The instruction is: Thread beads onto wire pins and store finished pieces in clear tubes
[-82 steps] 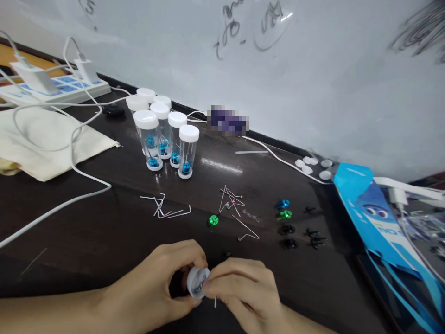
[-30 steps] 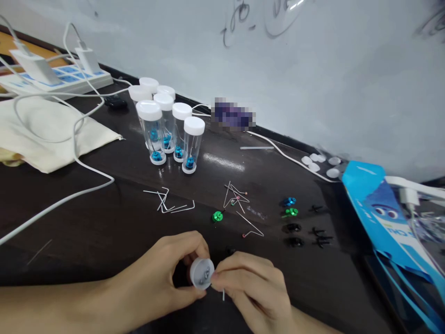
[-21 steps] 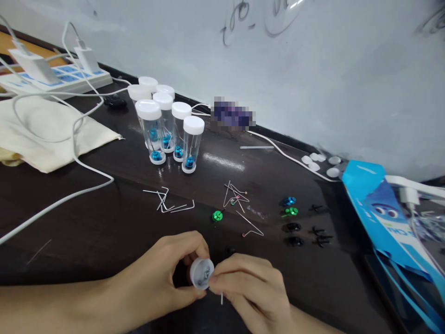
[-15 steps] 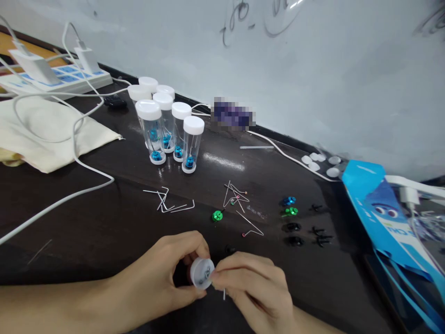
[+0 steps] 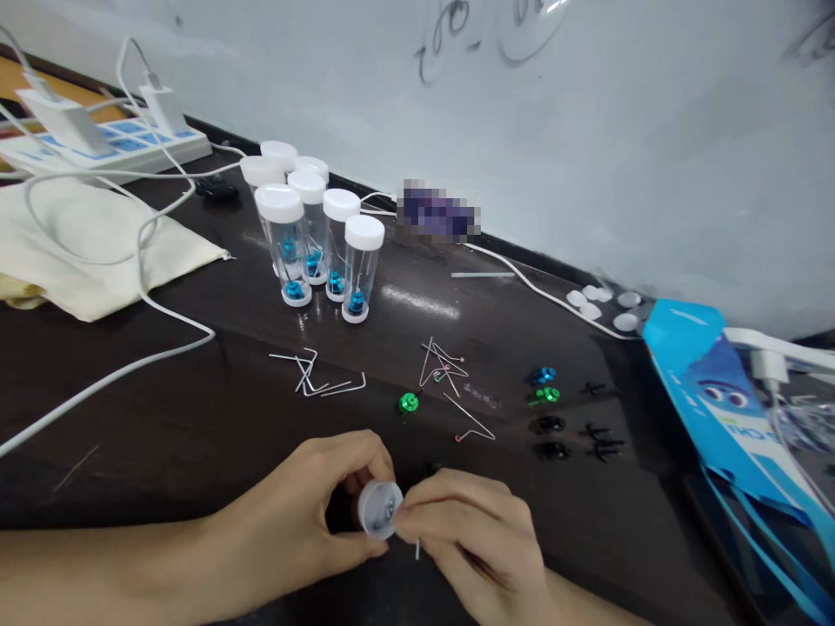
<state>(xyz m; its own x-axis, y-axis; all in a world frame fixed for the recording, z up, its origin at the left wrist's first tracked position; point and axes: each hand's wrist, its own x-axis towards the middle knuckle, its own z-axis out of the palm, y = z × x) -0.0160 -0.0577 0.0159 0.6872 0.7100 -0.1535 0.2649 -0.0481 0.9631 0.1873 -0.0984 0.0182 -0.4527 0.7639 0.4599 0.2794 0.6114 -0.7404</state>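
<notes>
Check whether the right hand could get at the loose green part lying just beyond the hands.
Probably yes: the green part lies on bare table with nothing in between, but the right hand is pinching a thin pin at the white cap first.

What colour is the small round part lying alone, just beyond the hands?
Bright green, seen clearly in the head view.

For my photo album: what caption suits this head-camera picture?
Left hand and right hand hold a small white cap near capped tubes.
</notes>
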